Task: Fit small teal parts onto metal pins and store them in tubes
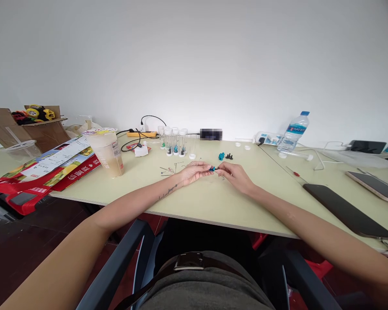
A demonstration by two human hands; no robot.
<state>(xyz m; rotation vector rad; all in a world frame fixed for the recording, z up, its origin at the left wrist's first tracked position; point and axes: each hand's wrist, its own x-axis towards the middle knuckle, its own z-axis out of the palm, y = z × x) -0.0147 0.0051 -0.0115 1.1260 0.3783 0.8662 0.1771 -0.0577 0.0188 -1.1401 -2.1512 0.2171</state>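
Over the middle of the table (pixel 194 202), my left hand (pixel 194 173) is closed, its fingertips pinching a small shiny blue metal part (pixel 213 169). My right hand (pixel 236 177) meets it from the other side, thumb and finger closed on a small dark piece at the part's right end. Fingers hide most of that piece, so its kind is unclear. Just beyond lie a little heap of blue metal parts (pixel 221 156) and several small dark screw-like pieces (pixel 229 156). Thin metal pins or keys (pixel 168 170) are scattered left of my left hand.
Several clear tubes (pixel 175 144) stand behind my left hand. A milk tea cup (pixel 107 155), red paper bag (pixel 74 168) and cardboard box (pixel 43 133) are at left. On the right are a water bottle (pixel 293 132), power strip (pixel 269 138) and black phone (pixel 347 210).
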